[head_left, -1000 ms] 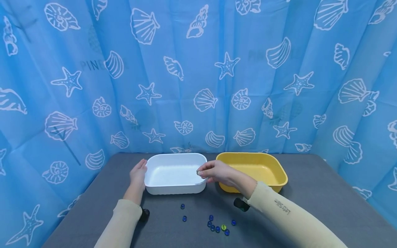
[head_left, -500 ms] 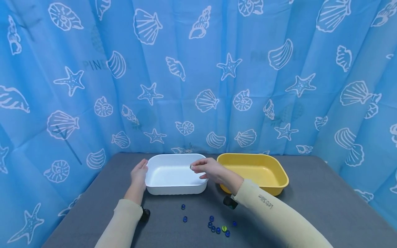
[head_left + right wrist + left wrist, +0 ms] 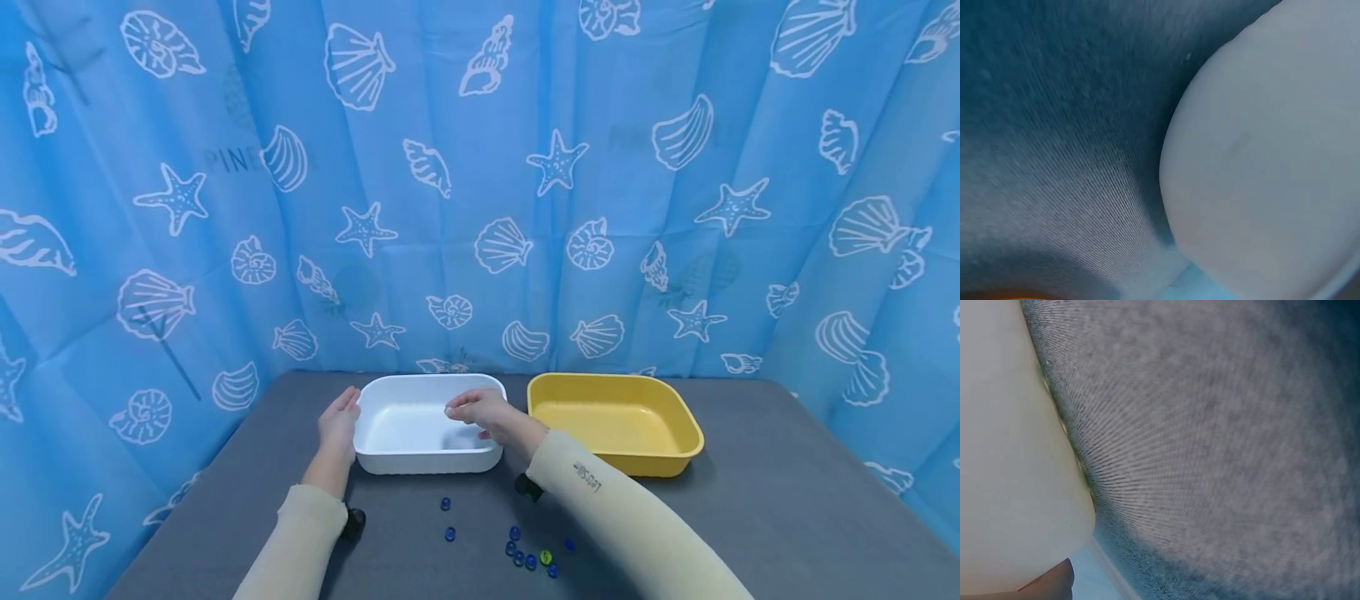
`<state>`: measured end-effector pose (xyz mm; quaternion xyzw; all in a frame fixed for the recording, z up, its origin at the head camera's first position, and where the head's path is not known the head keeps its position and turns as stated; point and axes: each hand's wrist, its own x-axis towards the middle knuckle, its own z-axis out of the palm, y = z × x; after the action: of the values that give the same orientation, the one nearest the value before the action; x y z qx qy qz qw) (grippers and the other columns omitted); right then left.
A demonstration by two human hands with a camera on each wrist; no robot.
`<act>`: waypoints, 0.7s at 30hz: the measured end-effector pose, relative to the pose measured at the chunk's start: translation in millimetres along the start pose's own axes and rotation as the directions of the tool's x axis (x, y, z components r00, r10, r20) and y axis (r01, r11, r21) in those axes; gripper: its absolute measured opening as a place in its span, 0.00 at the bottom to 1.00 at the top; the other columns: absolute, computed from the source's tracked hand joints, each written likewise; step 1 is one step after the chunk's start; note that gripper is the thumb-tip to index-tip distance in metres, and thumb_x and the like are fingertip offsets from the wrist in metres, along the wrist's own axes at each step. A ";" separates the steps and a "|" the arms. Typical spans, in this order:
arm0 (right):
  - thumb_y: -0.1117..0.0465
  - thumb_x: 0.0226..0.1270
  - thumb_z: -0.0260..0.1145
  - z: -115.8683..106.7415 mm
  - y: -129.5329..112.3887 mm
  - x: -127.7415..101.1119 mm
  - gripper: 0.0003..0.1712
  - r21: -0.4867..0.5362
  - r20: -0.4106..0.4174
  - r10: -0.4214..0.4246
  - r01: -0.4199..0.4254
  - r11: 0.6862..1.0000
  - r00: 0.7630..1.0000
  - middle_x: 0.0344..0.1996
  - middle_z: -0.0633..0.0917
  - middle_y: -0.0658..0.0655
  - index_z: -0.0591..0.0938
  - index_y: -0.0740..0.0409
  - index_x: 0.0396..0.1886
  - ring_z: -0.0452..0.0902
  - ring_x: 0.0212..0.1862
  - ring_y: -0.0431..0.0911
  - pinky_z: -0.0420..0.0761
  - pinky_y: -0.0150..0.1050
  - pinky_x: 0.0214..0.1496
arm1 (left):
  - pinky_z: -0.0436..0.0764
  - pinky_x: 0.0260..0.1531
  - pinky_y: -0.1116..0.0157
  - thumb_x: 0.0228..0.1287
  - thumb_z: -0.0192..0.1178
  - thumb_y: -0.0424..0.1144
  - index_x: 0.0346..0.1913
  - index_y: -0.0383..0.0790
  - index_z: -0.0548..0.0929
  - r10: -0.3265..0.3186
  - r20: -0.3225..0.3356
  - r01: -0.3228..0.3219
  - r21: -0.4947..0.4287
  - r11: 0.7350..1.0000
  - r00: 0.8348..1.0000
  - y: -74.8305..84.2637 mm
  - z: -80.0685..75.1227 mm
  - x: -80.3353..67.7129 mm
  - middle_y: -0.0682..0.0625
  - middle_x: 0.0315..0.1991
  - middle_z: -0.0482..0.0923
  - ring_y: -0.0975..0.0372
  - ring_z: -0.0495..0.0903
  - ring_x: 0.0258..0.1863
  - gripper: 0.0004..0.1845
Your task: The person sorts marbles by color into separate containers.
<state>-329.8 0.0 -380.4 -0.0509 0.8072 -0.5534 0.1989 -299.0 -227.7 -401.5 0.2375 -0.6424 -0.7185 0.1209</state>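
A white tray (image 3: pixel 390 457) stands on the grey table (image 3: pixel 750 500), with a yellow tray (image 3: pixel 678 454) just to its right. My left hand (image 3: pixel 343 408) lies with straight fingers against the white tray's left wall. My right hand (image 3: pixel 450 410) hovers over the white tray's inside and pinches a small dark bead at its fingertips; the bead barely shows. Several blue beads and one green bead (image 3: pixel 545 557) lie loose on the table near me. The left wrist view shows the white tray's wall (image 3: pixel 1010 487), and the right wrist view its rounded corner (image 3: pixel 1272 175).
A blue curtain with shells and starfish (image 3: pixel 480 183) closes off the back and both sides of the table. Two lone blue beads (image 3: pixel 446 503) lie left of the bead cluster. Both trays look bare inside. Grey table stretches to the right of the yellow tray.
My right hand has moved left from the white tray's right rim to over its middle, still pinching the bead. The left hand has stayed put.
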 end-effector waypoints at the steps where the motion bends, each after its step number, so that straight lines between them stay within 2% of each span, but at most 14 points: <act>1: 0.59 0.66 0.68 1.6 0.9 2.9 0.09 -0.027 -0.012 0.007 -0.007 1.000 1.000 0.44 0.83 0.55 0.85 0.57 0.44 0.74 0.54 0.55 0.74 0.57 0.55 | 0.56 0.69 0.57 0.78 0.40 0.31 0.75 0.39 0.58 0.003 0.003 -0.003 -0.004 1.000 1.000 -0.5 0.1 0.5 0.44 0.74 0.57 0.55 0.56 0.73 0.25; 4: 0.60 0.63 0.70 6.9 5.5 13.2 0.07 -0.132 -0.036 0.016 -0.021 0.991 0.999 0.39 0.82 0.54 0.87 0.56 0.40 0.74 0.44 0.50 0.76 0.47 0.45 | 0.57 0.69 0.57 0.78 0.40 0.31 0.75 0.39 0.58 0.012 0.003 -0.012 -0.009 1.000 1.000 -2.5 -0.3 1.9 0.44 0.73 0.58 0.54 0.56 0.73 0.25; 8: 0.63 0.60 0.72 13.7 13.5 26.2 0.04 -0.240 -0.059 0.027 -0.040 0.970 0.998 0.34 0.81 0.53 0.88 0.57 0.35 0.70 0.33 0.46 0.69 0.37 0.34 | 0.57 0.69 0.58 0.79 0.39 0.32 0.75 0.39 0.56 0.015 0.020 -0.015 -0.017 1.000 1.000 -6.2 -1.0 3.5 0.44 0.74 0.57 0.54 0.55 0.73 0.25; 11: 0.64 0.58 0.74 16.9 18.2 32.9 0.03 -0.280 -0.074 0.042 -0.061 0.958 0.996 0.34 0.82 0.53 0.89 0.58 0.32 0.71 0.34 0.45 0.71 0.37 0.37 | 0.56 0.70 0.57 0.79 0.39 0.32 0.75 0.39 0.56 0.012 0.034 -0.012 -0.014 1.000 0.999 -8.4 -1.0 3.7 0.44 0.74 0.56 0.54 0.54 0.73 0.25; 17: 0.64 0.57 0.75 19.9 19.2 37.9 0.03 -0.317 -0.096 0.049 -0.077 0.945 0.994 0.36 0.83 0.53 0.89 0.58 0.31 0.73 0.38 0.46 0.75 0.42 0.49 | 0.56 0.70 0.57 0.79 0.39 0.33 0.75 0.39 0.56 0.019 0.038 -0.019 -0.001 1.000 0.999 -9.2 -1.8 4.7 0.44 0.74 0.56 0.54 0.54 0.73 0.25; 21: 0.65 0.59 0.73 22.1 16.3 37.5 0.05 -0.273 -0.096 0.029 -0.054 0.961 0.995 0.38 0.83 0.54 0.89 0.58 0.35 0.74 0.39 0.46 0.76 0.41 0.48 | 0.57 0.70 0.58 0.79 0.39 0.32 0.75 0.38 0.56 0.026 0.029 -0.026 -0.011 1.000 0.999 -7.1 -3.3 5.2 0.44 0.74 0.56 0.54 0.54 0.73 0.25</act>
<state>-353.6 -24.4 -412.0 -0.0359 0.8853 -0.4335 0.1644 -300.9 -232.0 -409.7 0.2181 -0.6433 -0.7237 0.1220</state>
